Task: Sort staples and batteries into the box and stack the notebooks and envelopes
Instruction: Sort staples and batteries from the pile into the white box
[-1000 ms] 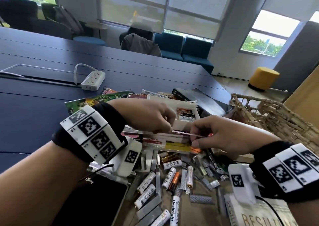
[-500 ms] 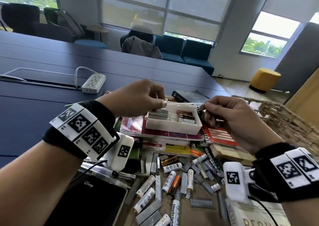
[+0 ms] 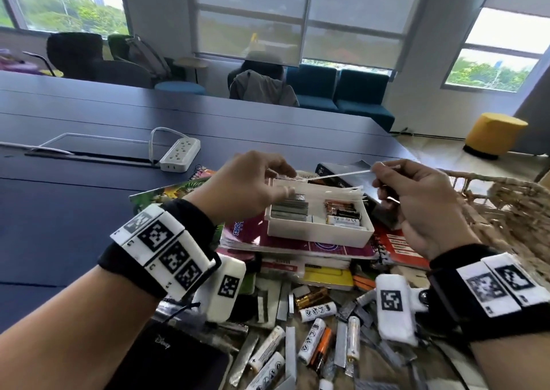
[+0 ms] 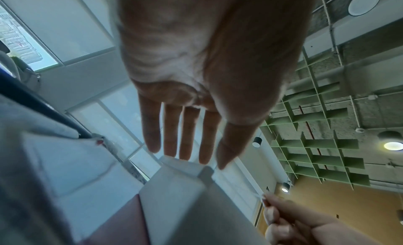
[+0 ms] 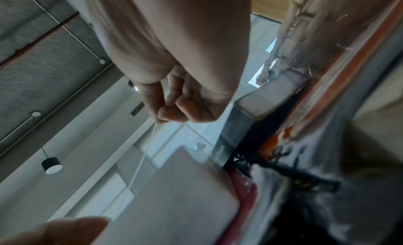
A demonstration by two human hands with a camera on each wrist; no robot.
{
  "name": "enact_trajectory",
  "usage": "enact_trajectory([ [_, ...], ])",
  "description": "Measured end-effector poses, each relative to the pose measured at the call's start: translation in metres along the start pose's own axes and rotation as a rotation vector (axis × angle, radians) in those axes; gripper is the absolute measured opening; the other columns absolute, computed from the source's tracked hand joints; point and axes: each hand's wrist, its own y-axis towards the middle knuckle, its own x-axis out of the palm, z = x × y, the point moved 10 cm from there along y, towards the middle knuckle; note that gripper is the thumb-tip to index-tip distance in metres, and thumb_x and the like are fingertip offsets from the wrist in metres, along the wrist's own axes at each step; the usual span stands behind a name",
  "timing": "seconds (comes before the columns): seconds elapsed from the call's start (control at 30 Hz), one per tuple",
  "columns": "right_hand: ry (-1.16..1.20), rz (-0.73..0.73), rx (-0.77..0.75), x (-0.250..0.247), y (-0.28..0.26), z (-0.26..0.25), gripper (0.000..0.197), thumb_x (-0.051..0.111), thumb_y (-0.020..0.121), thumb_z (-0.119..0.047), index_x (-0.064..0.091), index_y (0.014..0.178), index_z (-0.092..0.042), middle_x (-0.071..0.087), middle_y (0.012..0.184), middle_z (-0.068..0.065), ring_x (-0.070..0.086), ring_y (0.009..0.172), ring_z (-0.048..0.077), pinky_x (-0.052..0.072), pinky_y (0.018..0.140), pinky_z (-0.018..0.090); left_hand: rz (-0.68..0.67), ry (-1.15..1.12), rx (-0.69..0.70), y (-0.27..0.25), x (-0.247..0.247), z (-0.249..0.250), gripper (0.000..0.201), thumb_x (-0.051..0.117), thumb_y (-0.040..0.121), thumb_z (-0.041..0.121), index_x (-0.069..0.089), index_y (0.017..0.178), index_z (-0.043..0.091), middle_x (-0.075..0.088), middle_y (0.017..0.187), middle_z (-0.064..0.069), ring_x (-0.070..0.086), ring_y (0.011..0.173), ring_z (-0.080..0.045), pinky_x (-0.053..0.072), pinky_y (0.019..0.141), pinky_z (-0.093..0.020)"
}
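Observation:
A white box [image 3: 320,236] sits on a stack of notebooks [image 3: 297,245]. Its left compartment holds staple strips [image 3: 290,208] and its right one batteries [image 3: 342,212]. My right hand [image 3: 382,171] pinches the corner of a thin clear lid [image 3: 339,174] and holds it tilted above the box. In the right wrist view the curled right hand [image 5: 167,114] grips that sheet's edge. My left hand [image 3: 284,178] is at the box's far left corner; in the left wrist view its fingers [image 4: 185,145] are straight over the box [image 4: 174,205]. Loose batteries [image 3: 312,342] and staple strips lie in front.
A wicker basket [image 3: 520,211] stands at the right. A red spiral notebook [image 3: 395,245] and a dark book [image 3: 342,168] lie beside and behind the box. A power strip [image 3: 180,154] lies at the back left, a black case [image 3: 166,357] at the front left.
Both hands rose from just in front of the box to above it, bringing the thin clear lid along. Its right end now stands higher than its left.

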Motion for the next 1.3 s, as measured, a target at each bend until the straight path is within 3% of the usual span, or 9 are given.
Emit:
enact_trajectory([
  [0.1,-0.024,0.021,0.007,-0.004,0.004,0.009,0.008,0.072,0.094,-0.014,0.068,0.086,-0.013,0.064,0.064,0.000,0.048,0.052,0.009,0.043,0.044,0.017,-0.090,0.054,0.004,-0.004,0.012,0.002,0.069,0.084,0.077,0.050,0.061,0.138,0.026,0.067,0.131,0.013,0.062,0.113,0.001,0.047,0.103,-0.024],
  [0.23,-0.098,0.048,-0.028,-0.008,0.010,0.020,0.011,0.074,0.093,-0.014,0.070,0.082,-0.014,0.064,0.066,0.003,0.049,0.050,0.010,0.040,0.041,0.018,-0.138,0.186,0.020,-0.006,0.024,0.003,0.088,0.087,0.071,0.055,0.051,0.147,0.028,0.060,0.138,0.011,0.055,0.124,-0.006,0.042,0.110,-0.032],
  [0.43,-0.271,0.022,-0.119,-0.005,0.014,0.023,0.009,0.081,0.087,-0.021,0.077,0.079,-0.020,0.067,0.068,-0.001,0.055,0.055,0.011,0.043,0.047,0.022,-0.138,0.238,0.007,-0.003,0.024,-0.001,0.091,0.085,0.069,0.059,0.051,0.147,0.027,0.059,0.141,0.011,0.054,0.124,-0.006,0.041,0.106,-0.026],
  [0.67,-0.073,0.060,-0.048,-0.009,0.013,0.024,0.009,0.076,0.090,-0.015,0.073,0.083,-0.016,0.065,0.071,0.004,0.047,0.049,0.008,0.037,0.039,0.017,-0.151,0.258,0.003,-0.002,0.025,-0.002,0.092,0.083,0.067,0.064,0.051,0.146,0.029,0.059,0.139,0.014,0.053,0.122,-0.005,0.043,0.104,-0.029],
  [0.8,-0.160,0.026,-0.052,-0.004,0.014,0.027,0.013,0.079,0.087,-0.016,0.076,0.075,-0.019,0.064,0.069,0.003,0.047,0.050,0.009,0.038,0.040,0.017,-0.155,0.272,0.007,-0.002,0.025,-0.002,0.089,0.081,0.067,0.067,0.052,0.144,0.032,0.059,0.136,0.015,0.053,0.121,-0.005,0.044,0.104,-0.033],
  [0.9,-0.244,-0.004,-0.071,0.001,0.014,0.028,0.016,0.082,0.084,-0.014,0.078,0.070,-0.022,0.059,0.067,0.004,0.046,0.052,0.010,0.042,0.047,0.020,-0.181,0.302,0.004,-0.001,0.028,-0.003,0.086,0.079,0.068,0.069,0.055,0.142,0.033,0.057,0.136,0.017,0.052,0.122,-0.007,0.043,0.105,-0.035],
  [1.07,-0.350,-0.018,-0.103,0.003,0.015,0.028,0.008,0.087,0.080,-0.018,0.081,0.079,-0.024,0.063,0.069,-0.003,0.061,0.066,0.011,0.059,0.070,0.031,-0.189,0.315,-0.004,-0.001,0.028,-0.004,0.085,0.076,0.066,0.072,0.057,0.140,0.034,0.056,0.133,0.018,0.051,0.122,-0.008,0.044,0.105,-0.041],
  [1.13,-0.342,-0.005,-0.088,0.001,0.016,0.030,0.007,0.085,0.082,-0.018,0.080,0.086,-0.022,0.059,0.068,-0.002,0.058,0.061,0.010,0.058,0.067,0.033,-0.182,0.309,-0.008,-0.001,0.028,-0.004,0.085,0.076,0.066,0.074,0.058,0.139,0.034,0.056,0.131,0.019,0.051,0.121,-0.008,0.044,0.105,-0.042],
  [1.3,-0.332,0.057,-0.054,-0.008,0.017,0.030,0.008,0.074,0.092,-0.011,0.075,0.092,-0.019,0.061,0.074,0.003,0.050,0.053,0.008,0.041,0.047,0.020,-0.186,0.315,-0.011,-0.002,0.027,-0.004,0.085,0.075,0.067,0.073,0.057,0.140,0.033,0.055,0.132,0.018,0.051,0.121,-0.008,0.044,0.104,-0.040],
])
